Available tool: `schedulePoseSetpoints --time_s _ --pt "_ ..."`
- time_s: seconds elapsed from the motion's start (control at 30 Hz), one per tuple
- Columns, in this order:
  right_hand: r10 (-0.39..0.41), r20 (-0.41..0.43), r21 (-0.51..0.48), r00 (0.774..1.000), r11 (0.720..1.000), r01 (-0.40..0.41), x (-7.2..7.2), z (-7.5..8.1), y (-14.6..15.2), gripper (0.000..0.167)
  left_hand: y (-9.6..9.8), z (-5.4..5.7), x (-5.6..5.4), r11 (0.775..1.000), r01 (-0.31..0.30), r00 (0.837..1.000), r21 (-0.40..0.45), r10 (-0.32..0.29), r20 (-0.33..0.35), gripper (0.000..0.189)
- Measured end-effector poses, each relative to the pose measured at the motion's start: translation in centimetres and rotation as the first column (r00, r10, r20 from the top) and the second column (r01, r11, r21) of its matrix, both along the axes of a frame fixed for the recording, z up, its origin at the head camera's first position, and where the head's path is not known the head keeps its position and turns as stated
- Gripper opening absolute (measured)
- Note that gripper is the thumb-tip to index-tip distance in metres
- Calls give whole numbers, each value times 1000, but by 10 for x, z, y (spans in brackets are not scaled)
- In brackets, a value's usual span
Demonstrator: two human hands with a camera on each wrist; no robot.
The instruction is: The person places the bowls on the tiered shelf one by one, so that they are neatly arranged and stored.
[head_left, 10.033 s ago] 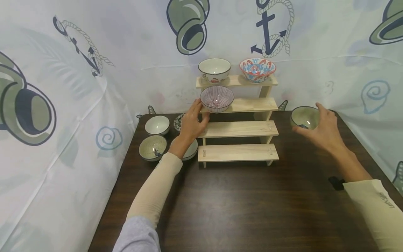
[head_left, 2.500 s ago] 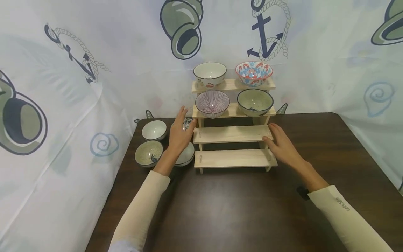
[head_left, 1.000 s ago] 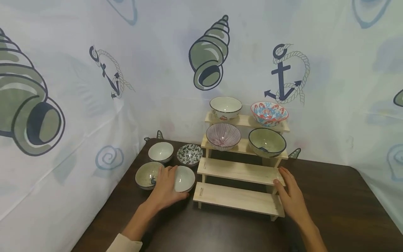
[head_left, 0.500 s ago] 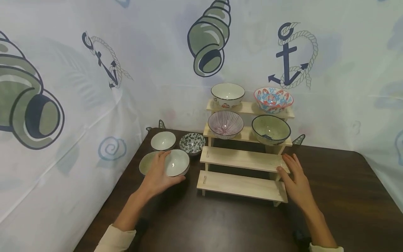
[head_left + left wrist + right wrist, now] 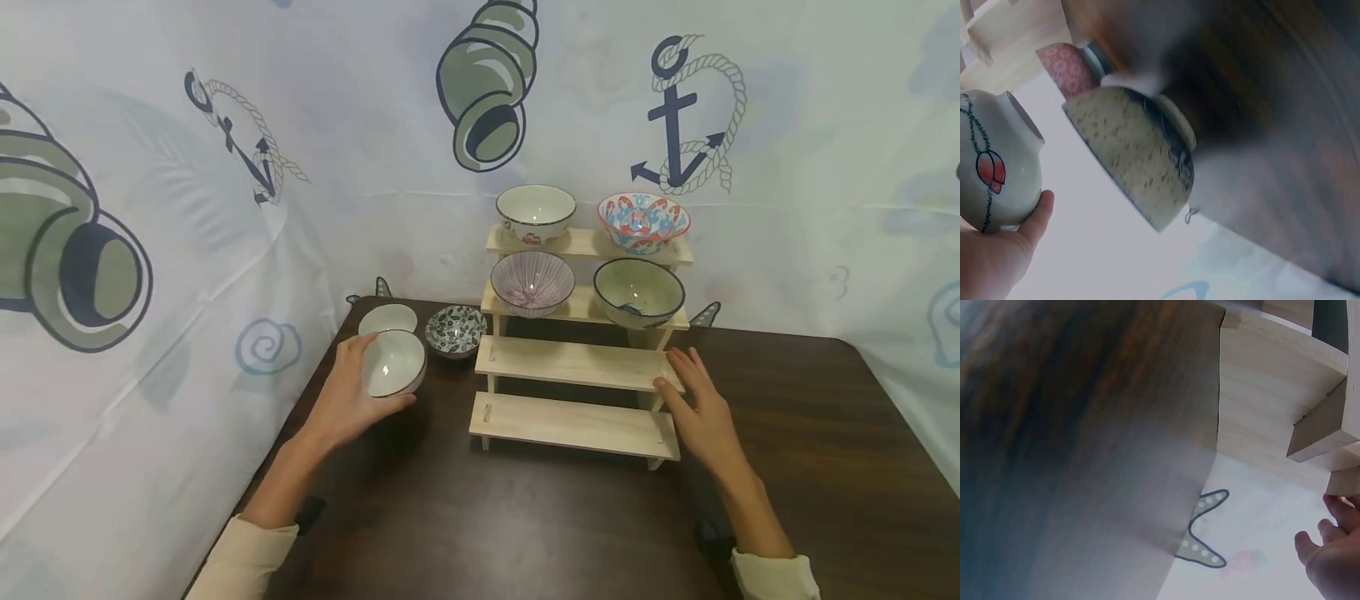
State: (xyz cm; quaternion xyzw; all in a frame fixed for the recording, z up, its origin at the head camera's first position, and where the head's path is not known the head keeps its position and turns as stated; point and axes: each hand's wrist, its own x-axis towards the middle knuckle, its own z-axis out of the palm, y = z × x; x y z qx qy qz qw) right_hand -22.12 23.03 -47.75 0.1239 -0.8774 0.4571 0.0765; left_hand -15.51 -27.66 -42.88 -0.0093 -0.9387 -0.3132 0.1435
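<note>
My left hand (image 5: 347, 398) grips a white bowl (image 5: 393, 363) by its sides, thumb in front and fingers behind. In the left wrist view this bowl (image 5: 1007, 162) shows a red tulip and a green vine on its outside. A speckled bowl (image 5: 1132, 153) stands close by, hidden in the head view behind the hand and held bowl. Over at the wooden stepped stand (image 5: 573, 421), my right hand (image 5: 703, 417) touches the right end of the second step from the bottom, fingers loosely spread. One fingertip meets the wood in the right wrist view.
Upper steps carry a white flowered bowl (image 5: 536, 215), a red-and-blue bowl (image 5: 643, 222), a purple-striped bowl (image 5: 532, 283) and a green bowl (image 5: 638, 292). Left of the stand sit a black-and-white leafy bowl (image 5: 456, 330) and another white bowl (image 5: 387, 318). Patterned cloth hangs behind.
The green bowl went from my right hand onto the stand, and that hand came to the stand's end. My left hand left the stand, took the white bowl and moved it left.
</note>
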Motion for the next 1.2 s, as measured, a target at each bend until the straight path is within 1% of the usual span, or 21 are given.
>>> schedulePoseSetpoints --time_s 0.17,0.33,0.43,0.53,0.63,0.73,0.87,1.03,1.2 --pt "-2 11 6 1000 1000 2 0 0 2 66 -5 8 1 1000 18 1000 12 -17 -12 110" --pt "1 10 8 1000 1000 -1 0 -2 2 66 -8 14 5 999 33 999 20 -33 -3 109" --pt "-1 16 10 1000 1000 1 1 -3 2 66 -10 18 6 999 45 999 11 -45 1 109" --pt "-7 22 17 1000 1000 7 1 -4 2 66 -10 24 8 998 66 998 8 -66 -11 110" --pt "-11 27 20 1000 1000 11 2 -5 2 65 -9 29 12 997 82 996 3 -82 -18 112" --pt "-13 34 15 999 1000 12 2 -5 2 65 -7 34 16 996 90 996 3 -90 -12 116" --pt "-13 60 3 998 1000 13 1 -4 4 67 -4 41 22 995 101 995 2 -101 -6 118" --pt "4 113 -6 994 1000 -3 -1 -3 9 70 1 49 29 993 116 993 -10 -116 -14 117" --pt "30 164 -21 986 999 -27 -4 -1 13 73 6 57 33 990 144 989 0 -144 -25 116"
